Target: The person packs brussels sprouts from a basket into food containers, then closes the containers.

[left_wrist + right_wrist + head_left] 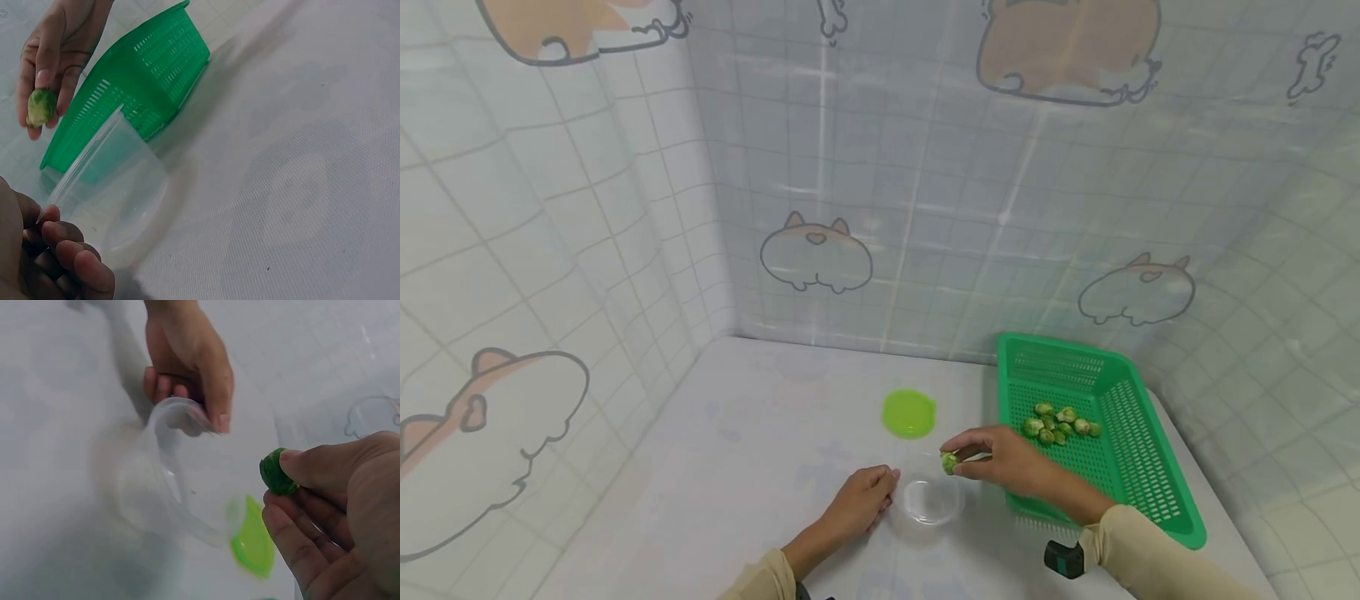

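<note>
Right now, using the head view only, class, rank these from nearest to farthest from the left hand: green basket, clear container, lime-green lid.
1. Clear container: its rim is at the fingers of the left hand, on the right.
2. Lime-green lid: flat on the table, beyond the container.
3. Green basket: farthest, over on the right side.
</note>
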The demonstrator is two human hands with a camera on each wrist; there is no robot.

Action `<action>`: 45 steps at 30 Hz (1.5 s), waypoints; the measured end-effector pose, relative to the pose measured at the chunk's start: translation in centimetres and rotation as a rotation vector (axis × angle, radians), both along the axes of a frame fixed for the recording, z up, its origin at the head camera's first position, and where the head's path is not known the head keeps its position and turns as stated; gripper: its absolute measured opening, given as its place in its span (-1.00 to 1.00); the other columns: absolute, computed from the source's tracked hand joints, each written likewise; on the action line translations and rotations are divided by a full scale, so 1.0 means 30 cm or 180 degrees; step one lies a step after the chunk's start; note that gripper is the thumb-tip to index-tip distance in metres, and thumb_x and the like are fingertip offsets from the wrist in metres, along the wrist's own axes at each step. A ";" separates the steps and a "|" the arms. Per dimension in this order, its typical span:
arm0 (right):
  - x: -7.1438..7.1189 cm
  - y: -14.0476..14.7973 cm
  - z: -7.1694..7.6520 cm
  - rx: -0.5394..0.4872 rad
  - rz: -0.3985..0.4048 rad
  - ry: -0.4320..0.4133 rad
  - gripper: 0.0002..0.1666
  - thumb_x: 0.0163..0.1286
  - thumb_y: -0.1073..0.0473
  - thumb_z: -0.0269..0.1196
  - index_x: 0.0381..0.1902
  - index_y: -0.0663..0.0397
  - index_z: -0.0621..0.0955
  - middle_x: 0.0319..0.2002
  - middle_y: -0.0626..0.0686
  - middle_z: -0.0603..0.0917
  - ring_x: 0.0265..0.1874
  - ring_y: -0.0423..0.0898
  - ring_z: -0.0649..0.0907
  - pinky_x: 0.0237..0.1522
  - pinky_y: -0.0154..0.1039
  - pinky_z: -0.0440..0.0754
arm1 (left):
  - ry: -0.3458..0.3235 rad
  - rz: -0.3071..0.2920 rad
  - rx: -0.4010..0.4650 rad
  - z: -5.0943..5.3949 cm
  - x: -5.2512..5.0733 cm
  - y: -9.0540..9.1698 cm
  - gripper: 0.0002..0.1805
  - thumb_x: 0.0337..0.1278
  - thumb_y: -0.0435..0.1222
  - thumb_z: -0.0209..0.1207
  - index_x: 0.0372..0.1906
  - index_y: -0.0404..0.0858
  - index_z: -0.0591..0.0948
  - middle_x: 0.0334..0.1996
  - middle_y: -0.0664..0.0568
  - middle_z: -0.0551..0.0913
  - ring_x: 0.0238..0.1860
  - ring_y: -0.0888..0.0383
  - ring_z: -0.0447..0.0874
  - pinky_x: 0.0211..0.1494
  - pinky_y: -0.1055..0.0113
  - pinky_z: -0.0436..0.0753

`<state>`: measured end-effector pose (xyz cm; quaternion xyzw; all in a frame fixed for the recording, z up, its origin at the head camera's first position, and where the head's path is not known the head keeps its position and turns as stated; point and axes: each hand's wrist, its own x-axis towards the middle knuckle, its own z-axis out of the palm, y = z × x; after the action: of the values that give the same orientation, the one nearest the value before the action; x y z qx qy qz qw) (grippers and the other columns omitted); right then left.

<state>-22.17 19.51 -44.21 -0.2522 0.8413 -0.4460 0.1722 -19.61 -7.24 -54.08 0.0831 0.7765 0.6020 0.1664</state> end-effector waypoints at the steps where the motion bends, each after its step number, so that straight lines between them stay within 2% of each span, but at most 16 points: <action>1: 0.001 -0.009 -0.004 0.0008 0.0006 0.0018 -0.69 0.37 0.15 0.38 0.07 -0.10 0.70 -0.03 -0.02 0.75 -0.06 -0.10 0.73 -0.16 -0.31 0.69 | 0.0004 -0.0003 -0.0008 0.000 0.000 0.000 -0.50 0.58 -0.05 -0.05 -0.38 -0.37 0.52 -0.63 0.14 0.42 -0.76 0.22 0.32 -0.72 0.45 0.37; 8: 0.006 -0.070 -0.032 0.0181 0.0161 0.0195 -0.69 0.34 0.20 0.40 0.04 0.00 0.71 -0.08 -0.03 0.77 -0.11 -0.12 0.74 -0.15 -0.33 0.69 | 0.0015 -0.0035 -0.0002 -0.001 0.003 0.000 -0.53 0.59 -0.06 -0.05 -0.42 -0.32 0.52 -0.65 0.15 0.40 -0.77 0.22 0.32 -0.72 0.44 0.37; 15: 0.003 -0.127 -0.052 0.0345 0.0240 0.0309 -0.72 0.31 0.23 0.42 -0.02 0.01 0.72 -0.14 -0.04 0.78 -0.14 -0.12 0.75 -0.18 -0.38 0.68 | 0.0006 -0.0059 -0.0008 0.003 0.001 -0.002 -0.48 0.59 -0.04 -0.06 -0.33 -0.43 0.53 -0.65 0.15 0.40 -0.77 0.22 0.31 -0.71 0.43 0.36; 19: 0.004 -0.149 -0.062 0.0401 0.0275 0.0383 -0.73 0.29 0.26 0.43 -0.04 0.04 0.73 -0.15 -0.03 0.78 -0.15 -0.11 0.76 -0.19 -0.39 0.68 | 0.0010 -0.0066 0.0012 0.006 -0.001 -0.003 -0.48 0.59 -0.03 -0.06 -0.32 -0.42 0.54 -0.64 0.15 0.41 -0.76 0.22 0.32 -0.71 0.43 0.36; 29: 0.014 -0.190 -0.087 0.0473 0.0219 0.0293 -0.73 0.23 0.34 0.44 -0.09 0.25 0.73 -0.20 0.07 0.79 -0.23 -0.07 0.77 -0.25 -0.35 0.70 | 0.0021 -0.0075 0.0058 0.011 -0.004 -0.001 -0.49 0.59 -0.06 -0.06 -0.31 -0.45 0.54 -0.65 0.16 0.39 -0.77 0.22 0.30 -0.72 0.45 0.34; 39: 0.010 -0.226 -0.135 0.0581 0.0222 0.0265 -0.77 0.22 0.37 0.44 -0.14 0.23 0.74 -0.21 0.03 0.79 -0.26 -0.18 0.76 -0.22 -0.42 0.66 | -0.0035 -0.0064 0.0080 0.016 -0.001 -0.004 -0.50 0.58 -0.03 -0.05 -0.33 -0.40 0.54 -0.64 0.15 0.40 -0.77 0.21 0.31 -0.72 0.44 0.34; 45: 0.016 -0.250 -0.138 0.0654 0.0231 0.0292 -0.78 0.20 0.36 0.44 -0.16 0.23 0.75 -0.25 0.01 0.79 -0.29 -0.21 0.75 -0.22 -0.40 0.66 | -0.0135 -0.0034 0.0019 0.009 -0.003 -0.003 -0.49 0.58 -0.01 -0.05 -0.29 -0.41 0.54 -0.63 0.15 0.41 -0.75 0.21 0.32 -0.70 0.44 0.33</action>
<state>-21.70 12.03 -48.35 -0.2837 0.8799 -0.3389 0.1745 -19.71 -7.32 -53.81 0.0751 0.7706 0.6051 0.1858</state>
